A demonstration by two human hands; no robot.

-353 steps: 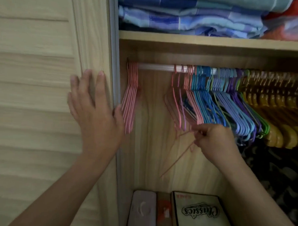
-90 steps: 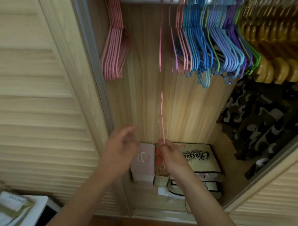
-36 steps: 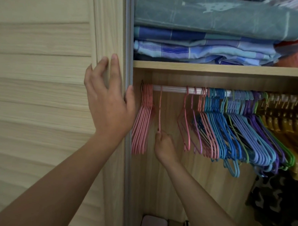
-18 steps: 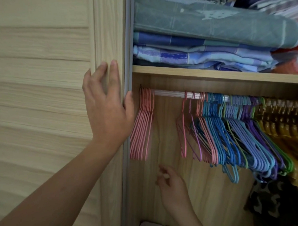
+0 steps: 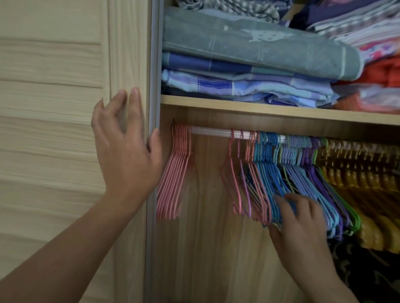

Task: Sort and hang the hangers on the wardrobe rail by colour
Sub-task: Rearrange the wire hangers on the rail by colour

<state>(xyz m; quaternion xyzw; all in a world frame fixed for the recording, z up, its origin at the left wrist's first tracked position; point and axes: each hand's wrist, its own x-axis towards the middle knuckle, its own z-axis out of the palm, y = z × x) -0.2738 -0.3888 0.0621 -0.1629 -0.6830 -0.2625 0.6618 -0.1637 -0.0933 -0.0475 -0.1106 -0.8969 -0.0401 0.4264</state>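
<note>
Wardrobe interior, light wood back panel [image 5: 204, 253], w/ a white rail [image 5: 210, 131] under a shelf [image 5: 264, 109]. Sorted pink hangers [image 5: 174, 173] bunch at rail's far left end, touching each other; a bare stretch of rail sits between them & the mixed hangers [image 5: 284, 177] (pink, purple, blue, lilac, green), packed tight to the right. Yellow-brown wooden hangers [image 5: 374, 191] fill the rail past those.

Vs 0.5 s ago: right hand [image 5: 303, 227] was low & empty below the rail, w/ nothing in it; now it's up at the bottom ends of the blue hangers, fingers curled in among them. Can't tell if it actually grips 1 or just touches. Pink bunch at left looks unchanged. Left hand [image 5: 124, 153] has stayed flat on the louvred door [image 5: 49, 100], fingers straight, thumb hooked round the door's edge.

Around: folded bedding & fabrics [image 5: 254, 58] stacked on the shelf, a dark patterned garment [image 5: 376, 275] hanging lower right under the wooden hangers. Tightly overlapping mixed hangers crowd the right hand's fingers; a few pink & 1 purple hang loose at that group's left edge.
</note>
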